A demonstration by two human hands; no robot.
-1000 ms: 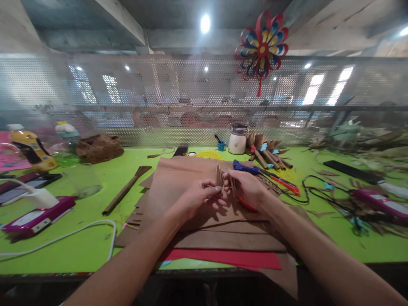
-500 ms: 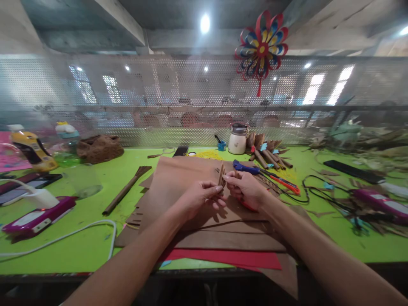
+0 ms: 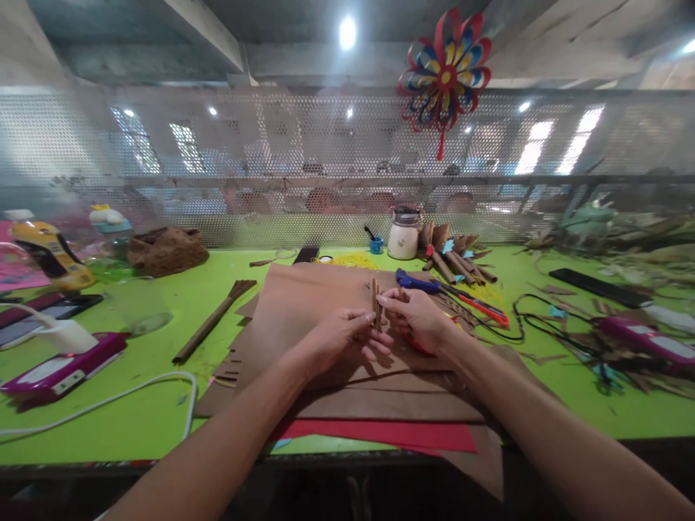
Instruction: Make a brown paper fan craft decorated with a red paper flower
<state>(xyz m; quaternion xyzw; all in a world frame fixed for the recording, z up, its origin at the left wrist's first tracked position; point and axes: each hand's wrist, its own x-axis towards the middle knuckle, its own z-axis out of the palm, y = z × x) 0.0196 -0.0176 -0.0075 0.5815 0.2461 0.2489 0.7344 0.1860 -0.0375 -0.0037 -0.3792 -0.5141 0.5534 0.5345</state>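
Between my two hands, above the sheets of brown paper (image 3: 304, 297), is a small bundle of brown paper strips (image 3: 376, 293) held upright. My left hand (image 3: 347, 333) pinches its lower part between thumb and fingers, the other fingers loosely curled. From the right, the fingertips of my right hand (image 3: 415, 315) are closed at the bundle's side. Something red lies partly hidden under my right hand. Just beyond that hand rests a blue glue gun (image 3: 418, 282), and a red-orange cutter (image 3: 486, 310) lies to its right.
A rolled brown paper tube (image 3: 211, 325) lies at left, near a clear cup (image 3: 144, 307) and a purple power strip (image 3: 65, 365). Behind stand a white jar (image 3: 403, 235) and several paper rolls (image 3: 456, 253). Black cables (image 3: 524, 318) run on the right. Red paper (image 3: 380, 434) shows at the front edge.
The view has shifted slightly. Both hands stay at the paper bundle, with only small finger movements.
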